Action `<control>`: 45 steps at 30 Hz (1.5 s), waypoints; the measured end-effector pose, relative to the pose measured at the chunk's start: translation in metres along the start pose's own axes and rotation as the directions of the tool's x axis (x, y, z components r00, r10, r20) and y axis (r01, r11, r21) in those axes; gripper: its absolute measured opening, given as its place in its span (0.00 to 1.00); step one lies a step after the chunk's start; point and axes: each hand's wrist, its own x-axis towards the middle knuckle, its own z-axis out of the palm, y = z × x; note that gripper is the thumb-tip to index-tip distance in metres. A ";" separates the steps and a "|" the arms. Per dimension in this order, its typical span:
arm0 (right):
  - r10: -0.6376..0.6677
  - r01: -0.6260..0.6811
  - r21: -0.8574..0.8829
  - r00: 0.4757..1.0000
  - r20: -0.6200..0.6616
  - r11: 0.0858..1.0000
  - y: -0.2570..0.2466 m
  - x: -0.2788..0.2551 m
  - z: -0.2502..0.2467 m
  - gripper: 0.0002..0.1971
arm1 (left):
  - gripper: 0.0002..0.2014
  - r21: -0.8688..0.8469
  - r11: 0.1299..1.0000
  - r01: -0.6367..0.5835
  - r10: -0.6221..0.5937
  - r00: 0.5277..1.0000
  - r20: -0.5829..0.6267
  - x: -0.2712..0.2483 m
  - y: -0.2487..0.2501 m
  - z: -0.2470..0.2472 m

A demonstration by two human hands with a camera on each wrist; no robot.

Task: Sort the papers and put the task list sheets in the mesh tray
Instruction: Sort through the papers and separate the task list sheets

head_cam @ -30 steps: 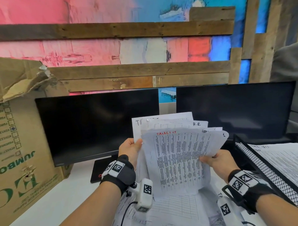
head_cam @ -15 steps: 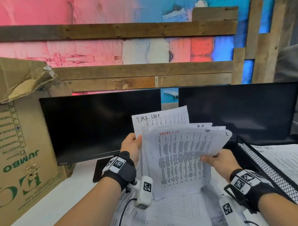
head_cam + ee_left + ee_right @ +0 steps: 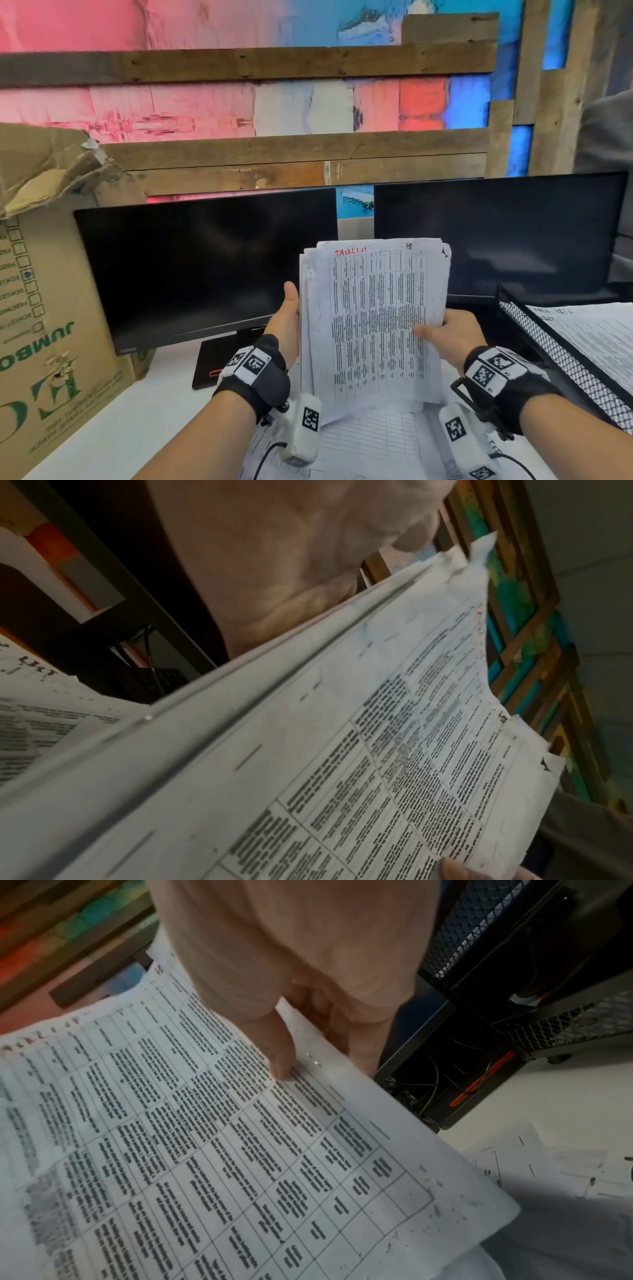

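Observation:
I hold a squared stack of printed sheets [image 3: 373, 322] upright in front of the two monitors; its front sheet is a task list with a red handwritten heading. My left hand [image 3: 286, 320] holds the stack's left edge, thumb pointing up. My right hand [image 3: 445, 334] pinches the right edge, thumb on the front sheet [image 3: 212, 1137] and fingers behind. The left wrist view shows the stack's edge [image 3: 308, 723] under my palm. The black mesh tray [image 3: 561, 363] stands at the right with a task list sheet [image 3: 596, 339] lying in it.
More printed papers [image 3: 370, 445] lie on the white desk under my wrists. Two dark monitors [image 3: 205, 267] stand behind the stack. A large cardboard box [image 3: 44, 308] fills the left side. A wooden plank wall rises at the back.
The fanned sheets have been drawn together into one aligned stack, now held upright; the rear task list sheet no longer sticks out above the others. Both hands stayed on the papers.

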 end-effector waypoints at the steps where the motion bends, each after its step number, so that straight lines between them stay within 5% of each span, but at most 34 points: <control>1: 0.000 0.000 -0.014 1.000 0.004 1.000 0.000 -0.001 0.000 0.07 | 0.34 0.023 1.000 -0.001 0.000 0.999 0.032 -0.001 -0.001 -0.002; 4: -0.023 0.025 -0.056 0.999 0.025 0.998 0.000 -0.004 0.001 0.08 | 0.19 0.228 0.972 -0.062 0.046 0.996 0.077 -0.007 -0.003 -0.006; 6: -0.051 0.056 -0.086 0.997 0.051 0.995 -0.001 -0.007 0.000 0.10 | 0.09 0.489 0.853 -0.181 0.194 0.981 0.026 -0.008 -0.005 -0.008; 8: -0.063 0.069 -0.087 0.995 0.076 0.994 -0.004 -0.011 -0.005 0.10 | 0.14 0.600 0.770 -0.217 0.289 0.957 -0.025 -0.005 -0.006 -0.005; 20: -0.066 0.061 -0.091 0.997 -0.049 0.994 -0.037 -0.042 -0.091 0.06 | 0.07 0.597 0.719 -0.357 0.444 0.896 0.001 -0.005 0.001 0.078; 30: 0.035 -0.047 -0.149 0.996 -0.082 0.988 -0.042 -0.064 -0.175 0.07 | 0.12 0.648 0.667 -0.368 0.382 0.916 0.127 0.000 -0.015 0.150; 36: 0.149 -0.139 -0.217 0.988 0.034 0.966 -0.033 -0.064 -0.190 0.10 | 0.06 0.604 0.719 -0.344 0.312 0.936 0.162 0.000 -0.026 0.159; 45: 0.078 -0.077 -0.170 0.997 -0.004 0.982 -0.035 -0.060 -0.163 0.10 | 0.07 0.578 0.733 -0.359 0.354 0.927 0.127 -0.007 -0.016 0.139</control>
